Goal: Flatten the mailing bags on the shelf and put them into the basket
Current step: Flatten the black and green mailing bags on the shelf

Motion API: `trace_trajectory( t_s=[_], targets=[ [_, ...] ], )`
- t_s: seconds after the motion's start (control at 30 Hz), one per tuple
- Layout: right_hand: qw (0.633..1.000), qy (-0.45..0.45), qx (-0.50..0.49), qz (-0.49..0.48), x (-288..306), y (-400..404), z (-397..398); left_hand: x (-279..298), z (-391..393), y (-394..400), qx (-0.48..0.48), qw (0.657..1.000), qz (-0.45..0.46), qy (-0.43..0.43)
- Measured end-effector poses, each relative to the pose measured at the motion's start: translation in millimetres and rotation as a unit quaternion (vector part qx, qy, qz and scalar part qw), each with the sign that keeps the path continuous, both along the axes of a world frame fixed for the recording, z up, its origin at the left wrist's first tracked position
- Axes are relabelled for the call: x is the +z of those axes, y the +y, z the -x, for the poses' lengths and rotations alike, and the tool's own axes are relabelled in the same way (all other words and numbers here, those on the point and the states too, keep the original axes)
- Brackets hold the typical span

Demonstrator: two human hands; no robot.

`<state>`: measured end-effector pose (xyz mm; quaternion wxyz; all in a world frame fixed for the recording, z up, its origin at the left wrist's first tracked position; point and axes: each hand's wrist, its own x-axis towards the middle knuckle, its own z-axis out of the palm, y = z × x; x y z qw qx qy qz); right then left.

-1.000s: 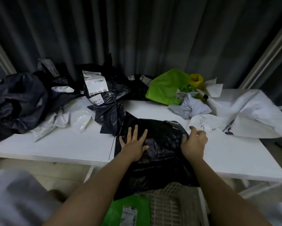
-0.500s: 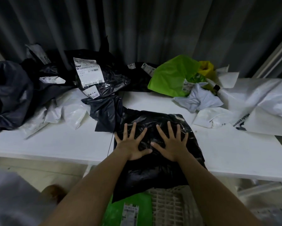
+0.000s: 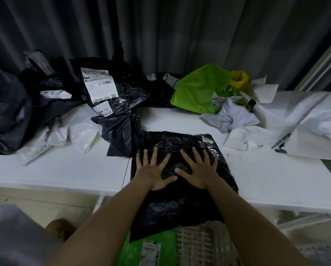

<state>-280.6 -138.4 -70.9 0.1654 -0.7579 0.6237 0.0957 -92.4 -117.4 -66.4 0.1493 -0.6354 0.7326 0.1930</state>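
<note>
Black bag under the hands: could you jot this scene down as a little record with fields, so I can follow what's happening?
Bag in work: black bag, lying on the white shelf, its near end hanging over the edge
Left hand: fingers spread, pressing the bag flat
Right hand: fingers spread, pressing the bag flat
Basket: below the shelf edge, a green bag inside
Still crumpled: green, white and labelled black bags at the back

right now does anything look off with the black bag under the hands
The black bag hangs over the shelf edge above the basket; both hands press it flat. Nothing looks torn.
</note>
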Motion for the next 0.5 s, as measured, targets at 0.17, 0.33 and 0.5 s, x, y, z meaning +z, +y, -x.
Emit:
trace_trajectory(
  t_s=[0.17, 0.33, 0.5],
  targets=[
    [0.982, -0.055, 0.021, 0.182, 6, 1, 14, 3, 18, -1, 0.005, 1.000, 0.023, 0.016],
    [0.984, 0.016, -0.001, 0.179, 9, -19, 17, 8, 21, -25, -0.044, 0.991, 0.122, 0.015],
    [0.997, 0.022, -0.021, 0.076, -1, -41, 15, 11, 20, -56, -0.074, 0.994, 0.080, -0.006]
  ],
)
